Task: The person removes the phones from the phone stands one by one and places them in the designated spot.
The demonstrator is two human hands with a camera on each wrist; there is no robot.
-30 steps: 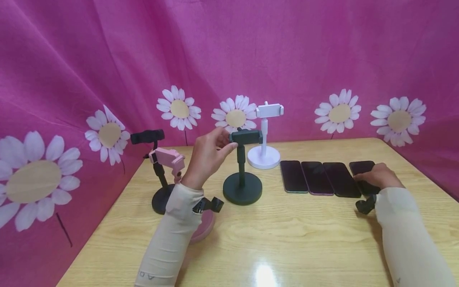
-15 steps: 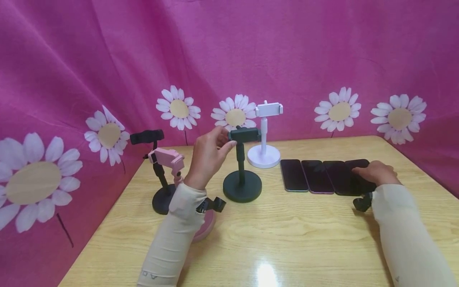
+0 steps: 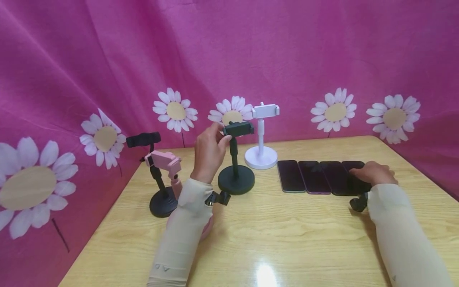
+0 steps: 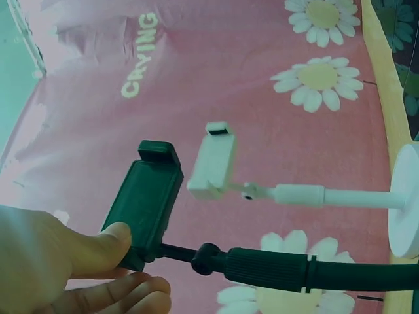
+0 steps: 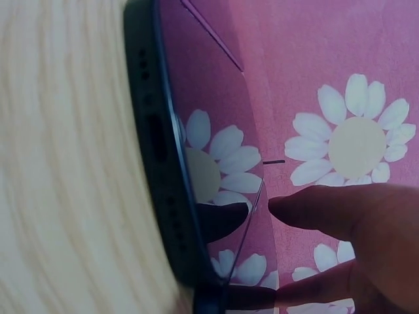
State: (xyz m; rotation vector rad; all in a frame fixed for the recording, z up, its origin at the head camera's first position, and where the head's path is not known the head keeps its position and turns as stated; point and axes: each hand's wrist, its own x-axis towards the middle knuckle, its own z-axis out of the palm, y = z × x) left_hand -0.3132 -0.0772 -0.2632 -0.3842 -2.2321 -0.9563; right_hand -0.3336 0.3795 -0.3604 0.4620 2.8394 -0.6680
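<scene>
In the head view my left hand (image 3: 208, 153) pinches the left end of the clamp on a dark green phone stand (image 3: 234, 157). The left wrist view shows the thumb (image 4: 118, 235) on the front of that clamp, fingers behind it. On the right, several black-screened smartphones lie side by side. My right hand (image 3: 374, 174) is at the rightmost smartphone (image 3: 358, 185), partly covering it. In the right wrist view its thumb (image 5: 308, 209) is straight, above the screen of a smartphone (image 5: 157, 137); whether the other fingers touch it cannot be made out.
A white phone stand (image 3: 261, 157) stands behind the green one. At left are a black phone stand (image 3: 163, 201) and a pink phone stand (image 3: 175, 171), partly hidden by my left forearm. A pink flowered cloth (image 3: 287, 59) rises behind the wooden table (image 3: 287, 239).
The rightmost smartphone has slid left against its neighbour, with my right hand moving along. My left hand has shifted the dark green stand slightly away from me.
</scene>
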